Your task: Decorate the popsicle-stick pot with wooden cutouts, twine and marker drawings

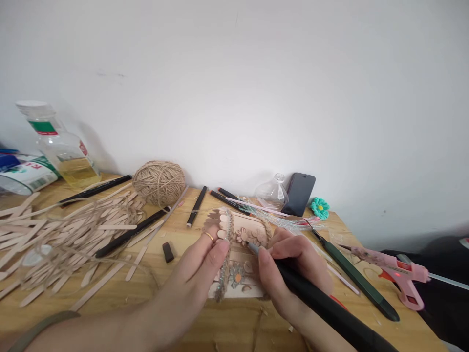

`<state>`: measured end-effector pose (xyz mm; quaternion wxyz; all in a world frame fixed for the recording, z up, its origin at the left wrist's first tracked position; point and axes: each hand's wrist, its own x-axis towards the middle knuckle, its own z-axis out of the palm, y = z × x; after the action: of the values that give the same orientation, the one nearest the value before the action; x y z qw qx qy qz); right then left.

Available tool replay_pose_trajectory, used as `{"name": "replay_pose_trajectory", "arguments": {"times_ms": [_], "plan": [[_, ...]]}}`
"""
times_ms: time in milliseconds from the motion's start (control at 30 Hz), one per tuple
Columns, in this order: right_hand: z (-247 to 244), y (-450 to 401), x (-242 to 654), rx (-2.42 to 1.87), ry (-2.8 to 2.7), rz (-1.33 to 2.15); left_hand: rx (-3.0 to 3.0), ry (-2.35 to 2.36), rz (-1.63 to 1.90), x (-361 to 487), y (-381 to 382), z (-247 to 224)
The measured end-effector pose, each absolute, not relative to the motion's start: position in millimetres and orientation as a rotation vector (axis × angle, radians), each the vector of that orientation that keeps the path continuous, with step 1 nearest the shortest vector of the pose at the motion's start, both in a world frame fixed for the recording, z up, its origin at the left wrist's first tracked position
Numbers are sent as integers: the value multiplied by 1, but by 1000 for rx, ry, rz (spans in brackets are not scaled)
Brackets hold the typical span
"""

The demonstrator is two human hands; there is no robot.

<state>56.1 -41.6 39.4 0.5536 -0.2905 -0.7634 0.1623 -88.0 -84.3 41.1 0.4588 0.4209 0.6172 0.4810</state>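
A small craft piece of pale wooden sticks [240, 220], edged with braided twine, lies at the front middle of the table. It carries wooden flower shapes [242, 236] and a grey flower [237, 276] with an orange centre. My left hand [205, 259] grips its left side, thumb on top near the twine braid. My right hand [293, 269] is closed around a black marker [322, 300]. The marker's grey tip end points at the wooden flowers, at or very near them; whether it touches is unclear. A dark brown cap [167, 252] lies left of my left hand.
Loose sticks [106, 220] and twine spread at left, with a twine ball [159, 182] and glass bottle [75, 161] behind. A phone [300, 194] leans on the wall beside a small clear bottle [279, 190]. At right are a green-handled tool [359, 274] and pink glue gun [399, 274].
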Motion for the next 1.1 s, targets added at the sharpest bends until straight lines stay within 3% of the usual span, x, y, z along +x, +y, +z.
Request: {"name": "replay_pose_trajectory", "arguments": {"times_ms": [500, 800, 1100], "plan": [[38, -42, 59, -614, -1842, 360, 882, 1531, 1127, -85, -85, 47], [30, -33, 62, -617, -1601, 549, 893, 1567, 1136, -89, -85, 47], [51, -31, 69, -579, -1613, 636, 822, 1505, 1195, -100, -74, 29]]}}
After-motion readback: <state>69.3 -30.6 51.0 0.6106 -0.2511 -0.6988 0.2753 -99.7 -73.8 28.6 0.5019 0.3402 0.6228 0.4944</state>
